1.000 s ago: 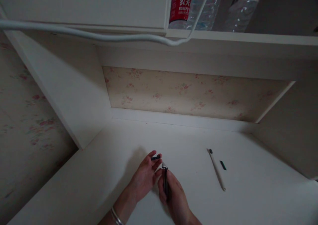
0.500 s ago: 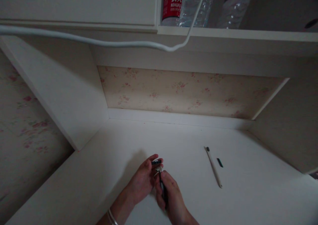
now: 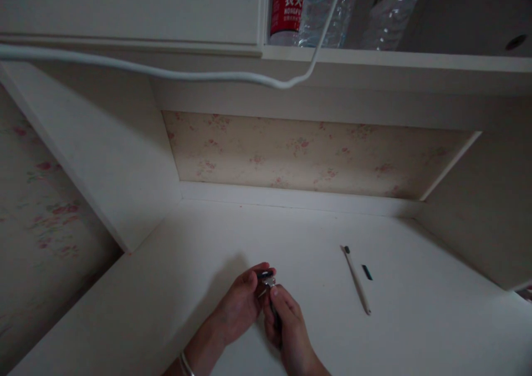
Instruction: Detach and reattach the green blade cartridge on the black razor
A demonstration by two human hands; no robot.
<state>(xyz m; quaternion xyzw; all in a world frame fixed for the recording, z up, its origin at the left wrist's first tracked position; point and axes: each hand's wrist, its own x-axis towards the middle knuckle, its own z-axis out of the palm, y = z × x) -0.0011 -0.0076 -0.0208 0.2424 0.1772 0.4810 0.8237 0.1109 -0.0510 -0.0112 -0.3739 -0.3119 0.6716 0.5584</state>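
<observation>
Over the white desktop (image 3: pixel 291 237), my two hands meet at the lower middle of the view. My left hand (image 3: pixel 241 304) pinches a small black piece (image 3: pixel 263 274) between thumb and fingertips. Wrapped in my right hand (image 3: pixel 286 320) is a dark-handled tool (image 3: pixel 275 313) with a silvery metal head (image 3: pixel 269 282). The metal head sits right beside the black piece; whether they touch I cannot tell. My right fingers hide much of the handle.
A slim white pen-like stick (image 3: pixel 357 282) with a dark tip lies to the right, beside a short dark piece (image 3: pixel 367 272). Overhead, a white cable (image 3: pixel 224 76) crosses in front of a shelf (image 3: pixel 394 59) holding plastic bottles (image 3: pixel 286 10). Side panels (image 3: pixel 100 149) flank the desk.
The tool's metal head and the black piece have shifted slightly right and closer together. Both hands keep their hold; the view has moved a little.
</observation>
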